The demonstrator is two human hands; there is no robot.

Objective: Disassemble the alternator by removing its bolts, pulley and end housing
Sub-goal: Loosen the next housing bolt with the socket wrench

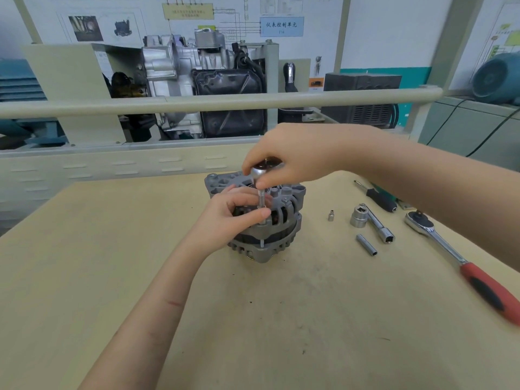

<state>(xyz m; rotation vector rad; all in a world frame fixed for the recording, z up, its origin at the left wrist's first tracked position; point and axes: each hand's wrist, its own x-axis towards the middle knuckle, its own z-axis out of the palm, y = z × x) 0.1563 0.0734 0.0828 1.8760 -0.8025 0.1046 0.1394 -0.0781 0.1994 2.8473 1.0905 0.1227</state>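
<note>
A grey alternator point(284, 220) stands upright on the wooden bench point(140, 249), its dark stator showing between the two cast housings. A small silver ratchet with an extension and socket point(261, 201) stands vertically over a through bolt at the housing's front side. My right hand point(292, 156) grips the ratchet's head from above. My left hand point(239, 212) pinches the knurled extension between thumb and fingers, resting against the alternator. The bolt's shank point(262, 243) shows in the gap between the housings. The pulley is hidden underneath.
To the right lie a small socket point(331, 215), a large socket point(358, 218), an extension bar point(378, 222), a deep socket point(366, 245), a black-handled screwdriver point(378, 197) and a big red-handled ratchet point(464, 263). A rail point(197, 104) and engine display stand behind the bench.
</note>
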